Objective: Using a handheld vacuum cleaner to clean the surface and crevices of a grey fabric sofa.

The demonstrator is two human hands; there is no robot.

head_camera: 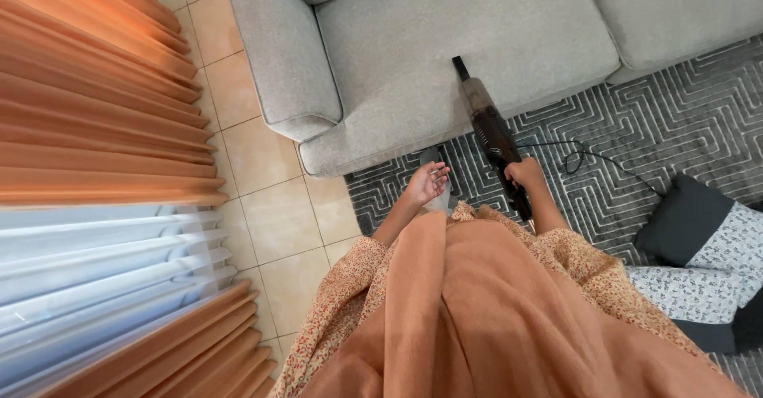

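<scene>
Far left of the sofa, pleated curtains hang in orange folds, with a sheer pale panel below them. Between curtains and sofa runs a strip of glossy beige floor tile, bare and open, narrowing toward the sofa's rounded arm.

The sofa is grey, coarse woven fabric, with soft rounded edges; its front edge runs slantwise from the arm down to the right. Below that edge lies a rug, dark grey with a pale maze-like line pattern, its left border meeting the tile just under the sofa arm.

The left hand hovers in front of the sofa's front edge, fingers loosely curled and half open, gripping nothing that shows. The right hand, right of it, is wrapped tight around the handle of a vacuum, a slim dark hand-held unit with a translucent brownish body. Its narrow nozzle rests on the sofa seat cushion, just past the front edge. A thin black cord loops over the rug to the right of the vacuum.

Farther right of the sofa, on the rug, lie cushions, one dark, others white with small dark print.
</scene>
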